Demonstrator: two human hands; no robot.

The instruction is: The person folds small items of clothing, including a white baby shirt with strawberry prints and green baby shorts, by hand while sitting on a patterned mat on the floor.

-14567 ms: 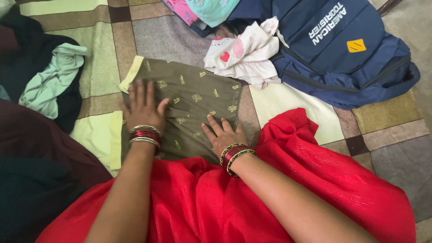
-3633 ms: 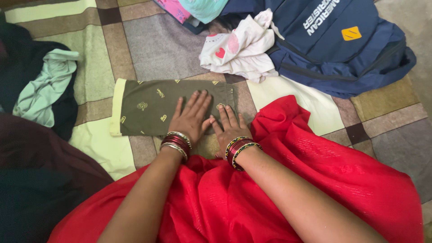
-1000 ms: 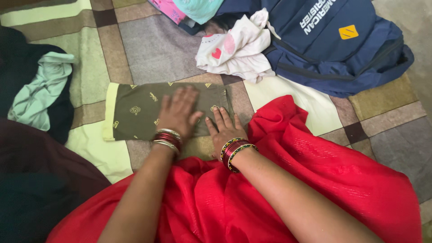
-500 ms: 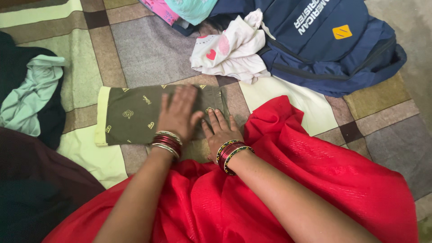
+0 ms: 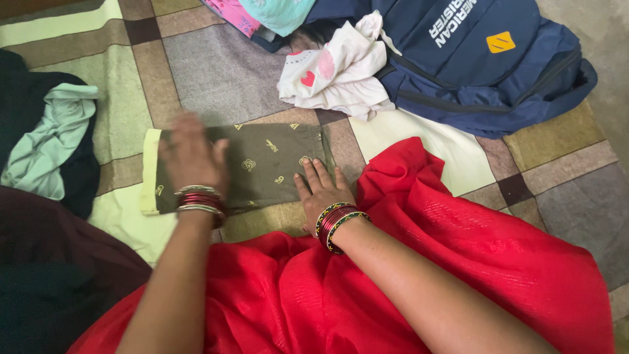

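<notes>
A folded olive-green cloth (image 5: 262,164) with small gold motifs and a pale yellow edge lies on the checked mat (image 5: 209,72) in front of me. My left hand (image 5: 190,154), blurred by motion, lies flat on the cloth's left part near the yellow edge. At the cloth's lower right corner, my right hand (image 5: 321,190) presses down flat with fingers spread. Both wrists wear red bangles. Neither hand grips anything.
A red garment (image 5: 426,262) covers my lap. A dark blue backpack (image 5: 485,59) lies at the top right, with a white cloth (image 5: 341,72) with pink hearts beside it. Mint-green (image 5: 46,141) and dark clothes are heaped on the left; pink and teal cloth (image 5: 262,13) lies at the top.
My left hand has slid leftward across the olive cloth, from its middle to its left end. The right hand has stayed put.
</notes>
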